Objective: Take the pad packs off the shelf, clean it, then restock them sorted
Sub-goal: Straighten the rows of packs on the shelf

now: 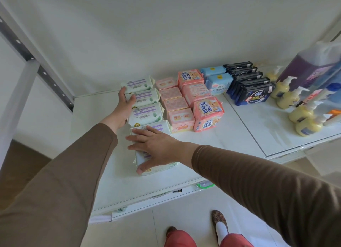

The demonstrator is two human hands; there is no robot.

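Head view, looking down at a white shelf (pixel 212 150) with pad packs set in rows running front to back.

Left row: pale green-and-white pad packs (pixel 145 112), five visible, lined up from the back wall toward the front edge. The left hand (pixel 125 103) reaches to the left side of this row near the back; fingers curl onto the second pack from the back, thumb up against the rearmost one. The grip looks light, and how firmly it holds I cannot tell. The right hand (pixel 153 145) lies flat, fingers spread and straight, on top of the two front packs of the same row, pressing down; the thumb reaches the front edge of the nearest pack (pixel 158 168). Both sleeves are brown.

Next row to the right: small pink packs (pixel 175 103), four deep, touching the green row. Beside them larger pink packs with a cartoon animal (pixel 208 113), the front one upright. Then light blue packs (pixel 218 82) at the back, and dark navy packs (pixel 251 86) standing close together in a slanted file.

Right end of the shelf: yellow pump bottles (pixel 295 106) in a group, with a large purple jug (pixel 311 69) behind them.

Below the shelf edge: tiled floor, a leopard-print shoe (pixel 218 221) and pink trousers.
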